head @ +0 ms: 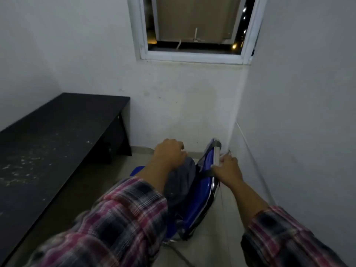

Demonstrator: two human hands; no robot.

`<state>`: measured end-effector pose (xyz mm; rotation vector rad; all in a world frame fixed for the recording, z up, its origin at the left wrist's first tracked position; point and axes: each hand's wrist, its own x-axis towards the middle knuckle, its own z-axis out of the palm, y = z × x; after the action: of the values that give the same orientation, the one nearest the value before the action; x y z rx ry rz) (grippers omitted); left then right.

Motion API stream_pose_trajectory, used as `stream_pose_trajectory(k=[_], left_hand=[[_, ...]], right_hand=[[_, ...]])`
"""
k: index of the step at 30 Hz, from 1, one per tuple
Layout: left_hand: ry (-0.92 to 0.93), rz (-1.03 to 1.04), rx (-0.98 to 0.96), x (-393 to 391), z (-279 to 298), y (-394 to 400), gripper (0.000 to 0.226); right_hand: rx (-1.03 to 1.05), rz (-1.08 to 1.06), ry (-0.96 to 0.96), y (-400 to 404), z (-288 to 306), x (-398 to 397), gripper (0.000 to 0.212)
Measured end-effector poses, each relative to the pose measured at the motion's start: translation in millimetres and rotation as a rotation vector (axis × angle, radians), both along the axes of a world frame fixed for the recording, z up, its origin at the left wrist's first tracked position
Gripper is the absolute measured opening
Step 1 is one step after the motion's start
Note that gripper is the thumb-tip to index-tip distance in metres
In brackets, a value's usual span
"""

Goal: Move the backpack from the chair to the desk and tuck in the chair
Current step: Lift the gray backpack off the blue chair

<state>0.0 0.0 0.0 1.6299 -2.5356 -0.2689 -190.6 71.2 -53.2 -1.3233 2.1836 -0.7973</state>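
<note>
A narrow room seen from the head view, with a window (194, 27) high in the far wall. The dark worktop (48, 143) ran along the left wall, its long axis pointing away from the viewer toward the far wall, its surface dusty and carrying nothing visible. The blue chair (200, 191) stood to the right of the worktop, close against the right-hand wall and well apart from the worktop's open underside, with bare floor (134, 160) between them. The grey backpack (183, 176) sat on the chair seat, leaning against the backrest, its long axis roughly upright; it lay directly below and touching the left hand (169, 153), and to the right of the worktop, so the coming lift would have to carry it leftward. The left hand was the nearer to the backpack: its fingers (180, 148) were curled closed over the top of the bag, though whether they held a handle could not be told. The right hand (227, 168) rested on the top rail of the chair back, fingers (224, 158) wrapped around it, apparently steadying the chair. The backpack's pockets appeared closed; its contents were not visible. Both plaid sleeves (123, 214) were blurred.
</note>
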Motion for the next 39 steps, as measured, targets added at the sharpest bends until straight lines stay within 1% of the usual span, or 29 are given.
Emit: stream_pose_trajectory(k=[2,5,8,10,13,15,16,18,22,24,26,28,30,31,32,34,36,39], left_hand=[[-0.033,-0.019,0.068,-3.1,-10.1,0.1,0.045],[-0.068,-0.046,0.095,-4.0,-24.3,-1.5,0.046],[-0.104,-0.059,0.096,-5.1,-28.6,-6.3,0.048],[-0.136,-0.068,0.107,-4.2,-29.0,-10.9,0.049],[-0.153,-0.078,0.13,-1.2,-26.7,-17.9,0.051],[-0.15,-0.073,0.147,0.8,-24.5,-23.6,0.052],[-0.146,-0.061,0.151,2.0,-23.6,-26.6,0.051],[-0.141,-0.041,0.147,4.2,-22.4,-32.8,0.05],[-0.136,-0.023,0.16,5.4,-25.3,-46.6,0.048],[-0.132,-0.013,0.179,2.2,-28.1,-55.2,0.048],[-0.124,0.005,0.197,-4.0,-30.2,-64.8,0.048],[-0.121,0.019,0.213,-13.4,-31.7,-75.4,0.049],[-0.119,0.026,0.227,-25.3,-34.2,-86.0,0.049],[-0.117,0.028,0.234,-32.0,-35.6,-91.6,0.05],[-0.117,0.03,0.245,-38.9,-37.1,-96.8,0.05],[-0.121,0.033,0.266,-52.4,-40.4,-107.1,0.051],[-0.114,0.046,0.281,-63.8,-43.9,-116.7,0.052],[-0.114,0.078,0.306,-76.2,-51.2,-129.8,0.052]], right_hand=[[0.106,0.035,-0.076,6.3,-8.9,3.1,0.04],[0.252,0.03,-0.103,14.4,-15.2,7.8,0.046],[0.412,-0.017,-0.078,10.6,-0.9,9.9,0.047],[0.558,-0.031,-0.122,3.9,8.6,14.5,0.048],[0.808,0.014,-0.225,-7.8,24.9,22.6,0.069],[0.898,0.071,-0.228,-16.5,35.1,24.8,0.072],[0.897,0.103,-0.194,-22.3,39.2,24.8,0.071],[0.822,0.179,-0.109,-36.6,44.8,24.6,0.062],[0.546,0.211,-0.028,-71.4,45.9,11.7,0.04],[0.435,0.203,0.098,-86.4,41.8,-2.8,0.033],[0.34,0.168,0.278,-96.8,34.2,-19.5,0.03],[0.256,0.16,0.415,-105.7,23.4,-34.8,0.033],[0.229,0.185,0.42,-116.7,11.4,-47.9,0.049],[0.221,0.198,0.38,-123.6,7.0,-53.0,0.054],[0.205,0.211,0.337,-130.6,3.8,-57.2,0.052],[0.162,0.249,0.309,-144.8,0.4,-62.8,0.039],[0.127,0.283,0.352,-158.5,-1.9,-67.6,0.027],[0.123,0.329,0.406,-179.9,-6.3,-74.5,0.017]])
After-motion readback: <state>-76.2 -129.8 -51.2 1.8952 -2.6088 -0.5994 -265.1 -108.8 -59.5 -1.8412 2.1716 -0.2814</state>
